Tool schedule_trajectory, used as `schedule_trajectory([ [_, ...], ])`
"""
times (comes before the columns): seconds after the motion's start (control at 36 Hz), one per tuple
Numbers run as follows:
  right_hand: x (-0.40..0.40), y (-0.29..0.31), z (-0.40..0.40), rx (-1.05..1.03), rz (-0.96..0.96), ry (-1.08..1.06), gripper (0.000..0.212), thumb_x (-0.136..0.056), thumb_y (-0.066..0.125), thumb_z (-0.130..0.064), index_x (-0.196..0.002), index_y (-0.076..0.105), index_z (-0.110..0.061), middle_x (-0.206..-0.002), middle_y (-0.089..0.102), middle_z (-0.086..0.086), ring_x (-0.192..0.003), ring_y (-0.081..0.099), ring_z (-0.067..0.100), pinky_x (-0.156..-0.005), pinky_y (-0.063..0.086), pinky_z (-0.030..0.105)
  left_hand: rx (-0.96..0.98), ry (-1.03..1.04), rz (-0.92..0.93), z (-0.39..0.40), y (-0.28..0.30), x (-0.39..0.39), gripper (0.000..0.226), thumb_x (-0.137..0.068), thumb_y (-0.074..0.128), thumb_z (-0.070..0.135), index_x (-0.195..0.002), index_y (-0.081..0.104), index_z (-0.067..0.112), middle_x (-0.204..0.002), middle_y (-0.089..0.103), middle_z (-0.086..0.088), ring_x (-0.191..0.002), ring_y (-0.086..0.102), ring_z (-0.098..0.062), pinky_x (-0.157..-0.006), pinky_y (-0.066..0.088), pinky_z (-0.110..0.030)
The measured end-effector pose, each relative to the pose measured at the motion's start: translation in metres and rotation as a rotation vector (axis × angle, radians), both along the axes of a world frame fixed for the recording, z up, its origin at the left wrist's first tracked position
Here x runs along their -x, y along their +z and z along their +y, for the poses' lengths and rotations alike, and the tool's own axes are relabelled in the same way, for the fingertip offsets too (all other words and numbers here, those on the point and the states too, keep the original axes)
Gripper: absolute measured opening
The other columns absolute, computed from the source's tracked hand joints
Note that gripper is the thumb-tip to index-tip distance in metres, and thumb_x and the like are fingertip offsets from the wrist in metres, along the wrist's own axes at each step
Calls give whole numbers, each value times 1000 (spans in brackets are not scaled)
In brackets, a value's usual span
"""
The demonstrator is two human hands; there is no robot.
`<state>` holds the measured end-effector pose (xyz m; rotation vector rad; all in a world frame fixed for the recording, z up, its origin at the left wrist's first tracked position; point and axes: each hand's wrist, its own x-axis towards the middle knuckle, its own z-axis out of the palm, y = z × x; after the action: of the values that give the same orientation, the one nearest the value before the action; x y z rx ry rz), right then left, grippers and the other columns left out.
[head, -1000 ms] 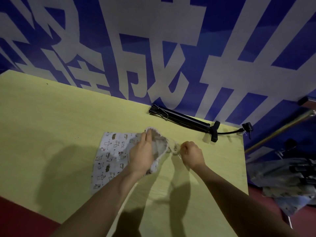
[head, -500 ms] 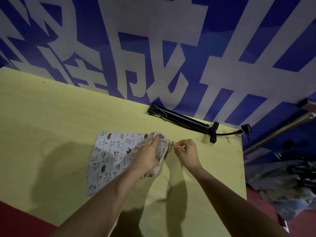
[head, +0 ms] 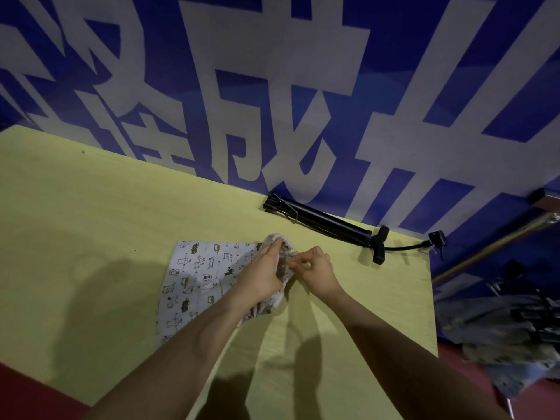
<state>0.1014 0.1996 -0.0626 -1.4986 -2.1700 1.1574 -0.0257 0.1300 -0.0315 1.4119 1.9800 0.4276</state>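
Note:
A small white cloth bag (head: 200,277) printed with little animals lies flat on the yellow table (head: 91,213). Its gathered mouth (head: 283,242) is bunched at the right end. My left hand (head: 263,274) lies over that bunched end, fingers pointing away from me, and holds the mouth. My right hand (head: 315,269) sits just right of it, fingertips pinched together on the bag's drawstring at the mouth. The string itself is too thin and hidden to make out clearly.
A black hand pump (head: 327,225) with a hose lies along the table's far edge against the blue and white banner wall (head: 272,86). The table's right edge (head: 431,298) is close to my right hand. Grey cloth and dark gear (head: 503,325) lie on the red floor beyond it.
My right hand has moved left, closing the gap to my left hand at the bag's mouth. The mouth is bunched tighter than a second ago.

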Motion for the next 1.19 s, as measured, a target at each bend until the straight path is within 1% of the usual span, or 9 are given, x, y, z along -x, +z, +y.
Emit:
schedule_trajectory([
  [0.06,-3,0,6,23,-24,45,17,-91,60,-24,-102,72,-19,-101,51,3,-108,46,26,-95,39,34,-12,12,8,6,0,0,94,-82,63,1,-152,4,23,-160,11,2,-137,36,-24,-98,47,-41],
  [0.17,-3,0,10,107,5,139,24,-95,51,-13,-109,70,-8,-102,60,4,-105,55,22,-88,38,22,-51,18,61,16,0,1,88,-86,63,12,-152,6,26,-159,11,5,-135,39,-26,-97,48,-42],
  [0.25,1,-1,18,61,45,29,24,-97,48,-20,-108,69,-13,-111,60,10,-105,55,23,-86,40,27,-70,53,146,23,1,4,87,-87,63,14,-151,6,25,-160,6,5,-131,43,-27,-89,51,-41],
  [0.36,7,2,40,-58,77,-72,20,-94,52,-20,-105,68,-14,-106,58,6,-101,57,22,-86,47,32,-32,117,233,37,5,10,77,-89,59,14,-150,13,18,-158,14,-2,-134,38,-26,-92,47,-39],
  [0.44,11,4,58,-159,-40,-36,26,-93,52,-15,-117,60,-12,-120,54,7,-113,51,25,-93,46,37,7,114,264,48,7,12,68,-88,58,14,-147,24,15,-150,28,-4,-124,47,-28,-86,48,-39],
  [0.64,10,-4,103,-255,-521,66,67,-94,50,-22,-150,15,-11,-158,17,10,-145,15,30,-119,12,43,55,46,339,68,9,11,55,-87,49,3,-140,36,12,-142,37,-6,-116,52,-29,-80,46,-38],
  [0.89,0,-16,110,-455,-749,265,50,-96,43,-45,-136,37,-15,-134,41,11,-123,38,31,-102,32,39,58,-30,349,65,-2,19,59,-89,50,7,-144,32,20,-151,31,-1,-117,54,-26,-76,49,-34],
  [1.03,-2,-19,94,-447,-736,319,43,-98,42,-42,-130,38,-13,-127,51,11,-117,48,30,-100,37,37,27,78,319,49,-3,24,50,-88,48,4,-135,45,18,-131,52,-6,-103,61,-27,-73,48,-33],
  [1.19,-13,-5,80,-453,-744,352,40,-98,42,-40,-128,37,-13,-120,57,13,-108,55,33,-90,41,37,-8,58,277,30,3,22,42,-87,48,2,-127,53,14,-128,54,-6,-105,58,-27,-77,50,-35],
])
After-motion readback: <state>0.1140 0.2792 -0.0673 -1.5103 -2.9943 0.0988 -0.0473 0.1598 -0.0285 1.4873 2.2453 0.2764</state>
